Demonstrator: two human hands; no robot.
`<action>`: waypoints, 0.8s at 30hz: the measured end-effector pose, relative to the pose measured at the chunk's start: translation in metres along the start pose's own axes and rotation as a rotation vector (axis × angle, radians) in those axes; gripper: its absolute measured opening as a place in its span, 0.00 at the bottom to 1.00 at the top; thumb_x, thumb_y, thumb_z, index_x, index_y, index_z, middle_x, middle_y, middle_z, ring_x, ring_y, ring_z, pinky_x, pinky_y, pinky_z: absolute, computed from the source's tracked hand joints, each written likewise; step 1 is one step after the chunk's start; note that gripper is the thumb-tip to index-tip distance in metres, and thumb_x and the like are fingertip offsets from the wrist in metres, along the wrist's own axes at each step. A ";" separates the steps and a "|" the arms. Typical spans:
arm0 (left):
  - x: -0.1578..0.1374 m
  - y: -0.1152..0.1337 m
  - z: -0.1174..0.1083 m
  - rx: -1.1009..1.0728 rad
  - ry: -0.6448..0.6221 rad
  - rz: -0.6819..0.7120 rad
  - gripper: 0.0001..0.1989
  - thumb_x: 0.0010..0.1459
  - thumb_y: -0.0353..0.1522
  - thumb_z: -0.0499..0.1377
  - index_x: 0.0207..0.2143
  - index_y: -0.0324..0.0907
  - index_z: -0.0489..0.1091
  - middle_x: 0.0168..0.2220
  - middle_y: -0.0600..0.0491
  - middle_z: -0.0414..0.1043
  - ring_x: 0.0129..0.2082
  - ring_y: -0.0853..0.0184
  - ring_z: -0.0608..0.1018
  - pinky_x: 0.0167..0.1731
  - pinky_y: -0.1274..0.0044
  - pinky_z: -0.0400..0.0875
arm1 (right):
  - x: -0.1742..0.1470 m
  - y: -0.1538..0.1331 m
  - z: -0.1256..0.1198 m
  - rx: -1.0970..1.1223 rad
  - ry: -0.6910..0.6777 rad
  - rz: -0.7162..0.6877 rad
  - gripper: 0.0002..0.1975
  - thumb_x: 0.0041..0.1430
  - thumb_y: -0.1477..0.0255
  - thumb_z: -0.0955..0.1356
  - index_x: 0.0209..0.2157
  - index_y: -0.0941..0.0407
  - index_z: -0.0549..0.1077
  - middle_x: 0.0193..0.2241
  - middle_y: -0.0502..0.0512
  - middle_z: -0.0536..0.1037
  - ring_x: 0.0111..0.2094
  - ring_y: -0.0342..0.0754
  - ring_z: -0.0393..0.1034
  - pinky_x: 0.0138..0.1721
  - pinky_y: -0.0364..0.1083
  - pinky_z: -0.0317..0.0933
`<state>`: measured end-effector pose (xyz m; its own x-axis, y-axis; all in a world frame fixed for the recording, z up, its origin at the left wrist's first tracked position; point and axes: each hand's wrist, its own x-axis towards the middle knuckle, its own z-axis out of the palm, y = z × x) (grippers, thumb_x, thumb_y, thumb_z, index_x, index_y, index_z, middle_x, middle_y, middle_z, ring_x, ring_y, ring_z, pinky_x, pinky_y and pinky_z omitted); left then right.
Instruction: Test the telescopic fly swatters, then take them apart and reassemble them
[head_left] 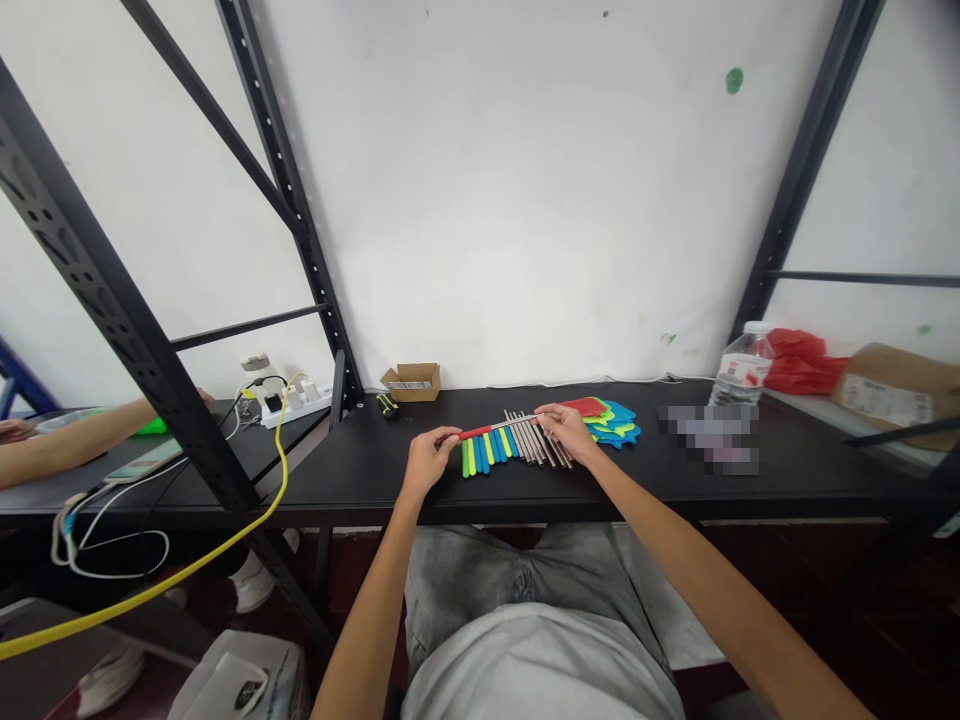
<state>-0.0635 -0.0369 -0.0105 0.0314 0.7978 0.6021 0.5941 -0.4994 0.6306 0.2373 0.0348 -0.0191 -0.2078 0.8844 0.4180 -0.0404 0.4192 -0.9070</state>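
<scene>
My left hand [431, 461] pinches a red handle [474, 433] that lines up with a thin metal rod [517, 421]. The rod's far end is in the closed fingers of my right hand [564, 428]. Handle and rod are held level above the table; whether they are joined cannot be told. Below them lies a row of green, yellow and blue handles [486, 455]. Several loose metal rods [536, 445] lie beside that row, partly under my right hand. Flat red, green and blue plastic pieces [616, 424] are stacked just past my right hand.
On the black table [360, 470] stand a small open cardboard box [417, 383], a yellow-black object [388, 405] and a water bottle [742, 367]. A blurred patch covers something at right. A yellow cable [282, 465] crosses the left side, where another person's arm [90, 440] shows.
</scene>
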 end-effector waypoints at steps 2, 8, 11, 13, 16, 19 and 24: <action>0.000 0.001 0.000 0.003 -0.006 0.003 0.12 0.60 0.36 0.56 0.40 0.42 0.77 0.35 0.51 0.80 0.34 0.64 0.80 0.38 0.74 0.73 | -0.001 -0.002 0.001 -0.028 0.003 0.000 0.16 0.50 0.59 0.70 0.36 0.56 0.74 0.33 0.58 0.80 0.25 0.45 0.68 0.21 0.42 0.57; -0.001 0.002 0.000 0.011 -0.008 0.015 0.12 0.59 0.37 0.57 0.39 0.42 0.77 0.36 0.51 0.80 0.33 0.64 0.79 0.38 0.74 0.73 | 0.001 0.001 0.001 -0.065 -0.035 -0.047 0.15 0.52 0.60 0.70 0.36 0.56 0.75 0.30 0.58 0.80 0.29 0.49 0.72 0.28 0.46 0.64; -0.001 0.002 0.001 0.006 -0.013 0.016 0.12 0.59 0.37 0.57 0.39 0.43 0.77 0.36 0.51 0.80 0.33 0.64 0.79 0.38 0.74 0.73 | 0.001 0.004 0.000 -0.080 -0.045 -0.068 0.15 0.53 0.59 0.70 0.36 0.57 0.76 0.30 0.57 0.81 0.29 0.49 0.72 0.29 0.46 0.63; -0.001 0.003 0.001 0.010 -0.023 0.014 0.11 0.59 0.37 0.57 0.39 0.43 0.77 0.36 0.51 0.80 0.33 0.65 0.79 0.37 0.74 0.72 | 0.001 0.004 0.000 -0.094 -0.054 -0.072 0.16 0.53 0.59 0.70 0.35 0.57 0.76 0.29 0.58 0.81 0.30 0.49 0.73 0.29 0.46 0.63; -0.001 0.004 0.001 0.015 -0.035 0.007 0.11 0.58 0.36 0.58 0.39 0.43 0.77 0.36 0.52 0.80 0.32 0.65 0.78 0.37 0.75 0.72 | 0.000 0.003 0.000 -0.117 -0.066 -0.072 0.17 0.53 0.58 0.70 0.35 0.57 0.76 0.29 0.58 0.81 0.30 0.50 0.73 0.29 0.46 0.63; -0.001 0.005 0.001 0.014 -0.032 0.004 0.11 0.58 0.36 0.58 0.39 0.42 0.77 0.35 0.52 0.80 0.32 0.65 0.78 0.36 0.75 0.72 | 0.000 0.002 0.000 -0.132 -0.069 -0.076 0.18 0.53 0.56 0.69 0.35 0.57 0.77 0.29 0.58 0.81 0.29 0.50 0.73 0.28 0.46 0.63; -0.002 0.006 0.000 0.020 -0.026 0.010 0.11 0.58 0.36 0.58 0.39 0.42 0.78 0.34 0.52 0.79 0.30 0.66 0.78 0.34 0.76 0.71 | -0.002 0.000 0.000 -0.143 -0.079 -0.067 0.18 0.53 0.56 0.69 0.35 0.57 0.77 0.29 0.58 0.81 0.28 0.49 0.72 0.28 0.46 0.62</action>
<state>-0.0596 -0.0415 -0.0079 0.0582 0.8018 0.5948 0.6094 -0.5004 0.6149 0.2374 0.0335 -0.0201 -0.2853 0.8370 0.4670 0.0813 0.5066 -0.8583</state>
